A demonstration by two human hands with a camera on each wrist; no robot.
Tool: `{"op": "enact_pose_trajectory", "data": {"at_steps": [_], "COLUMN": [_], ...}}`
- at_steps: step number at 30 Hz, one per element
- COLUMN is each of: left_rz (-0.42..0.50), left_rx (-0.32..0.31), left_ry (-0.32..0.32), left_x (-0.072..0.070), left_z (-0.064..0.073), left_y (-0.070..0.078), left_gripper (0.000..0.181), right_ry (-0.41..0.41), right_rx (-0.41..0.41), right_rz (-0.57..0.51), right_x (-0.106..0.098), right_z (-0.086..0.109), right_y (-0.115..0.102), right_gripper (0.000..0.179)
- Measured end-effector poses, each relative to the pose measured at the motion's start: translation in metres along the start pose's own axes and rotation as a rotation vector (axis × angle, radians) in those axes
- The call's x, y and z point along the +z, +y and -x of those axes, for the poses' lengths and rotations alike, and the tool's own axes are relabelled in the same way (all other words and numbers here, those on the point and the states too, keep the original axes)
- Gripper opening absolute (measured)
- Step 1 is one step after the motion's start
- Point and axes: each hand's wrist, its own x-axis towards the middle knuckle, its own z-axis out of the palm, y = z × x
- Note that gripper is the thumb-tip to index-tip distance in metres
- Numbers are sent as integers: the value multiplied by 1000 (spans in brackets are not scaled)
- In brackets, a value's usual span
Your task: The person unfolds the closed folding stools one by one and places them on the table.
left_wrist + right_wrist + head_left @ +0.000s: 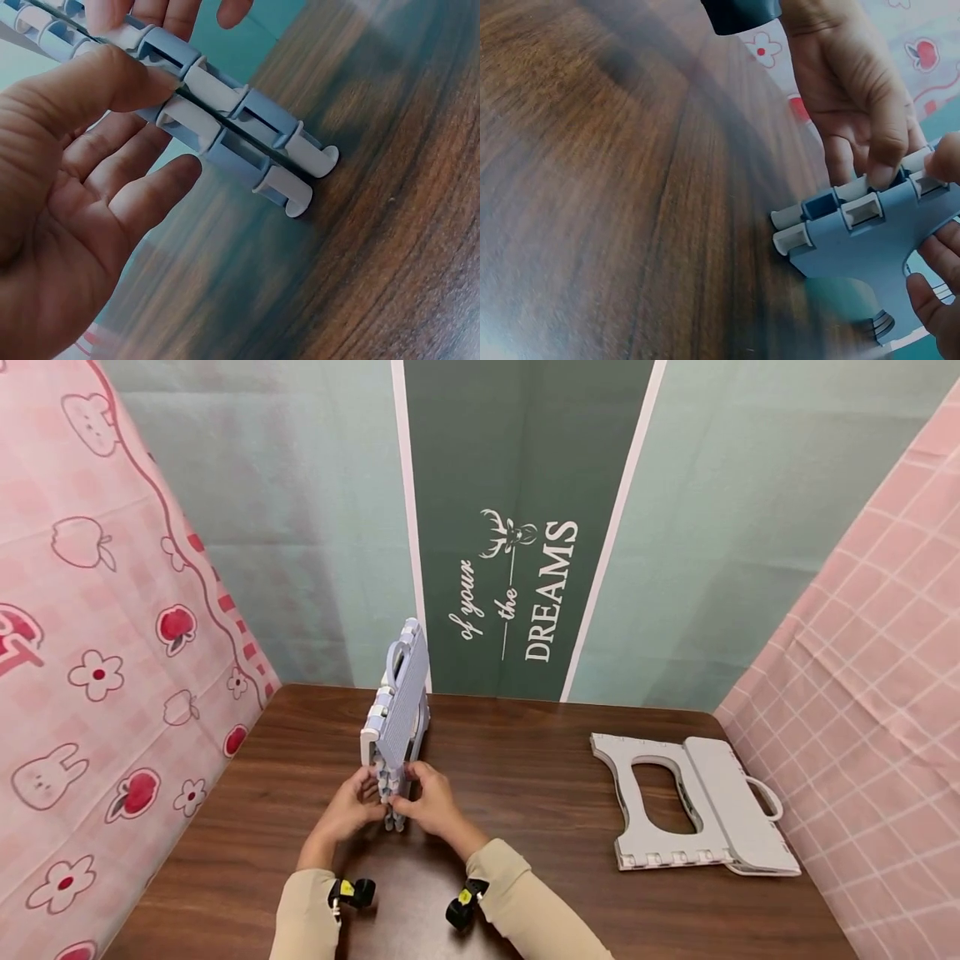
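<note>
You have the blue-and-white folding stool [405, 706] folded up and upright on the brown wooden table [525, 760], left of the table's middle, its loop handle [392, 664] high on the left side. Your left hand [345, 807] grips it from the left near the bottom, thumb bent over the hinged edge and fingers reaching along the side. Your right hand [435, 802] grips the same edge from the right, thumb on the hinges and fingers against the side panel. In your left wrist view, 2 rows of white and blue hinge knuckles [217, 94] run side by side with a narrow dark gap between them, their lower ends close to the wood; whether they touch it, you cannot tell. Well apart to your right, a white folding stool [712, 810] lies flat on the table, its handle toward the right. Both your beige sleeves [540, 902] show, with a black wrist camera [356, 892] at each cuff. A green panel [517, 593] with white lettering hangs behind the table, and pink printed cloth [97, 693] hangs on your left
</note>
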Motion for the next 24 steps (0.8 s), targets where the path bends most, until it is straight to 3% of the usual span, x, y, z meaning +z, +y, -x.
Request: {"op": "enact_pose_trajectory", "data": {"at_steps": [8, 19, 24], "left_rz": [-13, -63, -45], "left_rx": [66, 124, 243], "left_ry": [3, 77, 56], "left_x": [0, 1, 3], "left_z": [1, 1, 2], "left_y": [-2, -6, -9], "left_gripper": [48, 43, 40], "right_ry": [25, 13, 10], "right_rx": [9, 24, 29], "right_rz": [20, 25, 40], "right_x": [4, 5, 6], "right_z": [2, 2, 4], "right_y": [0, -1, -2], "right_gripper": [39, 40, 42]}}
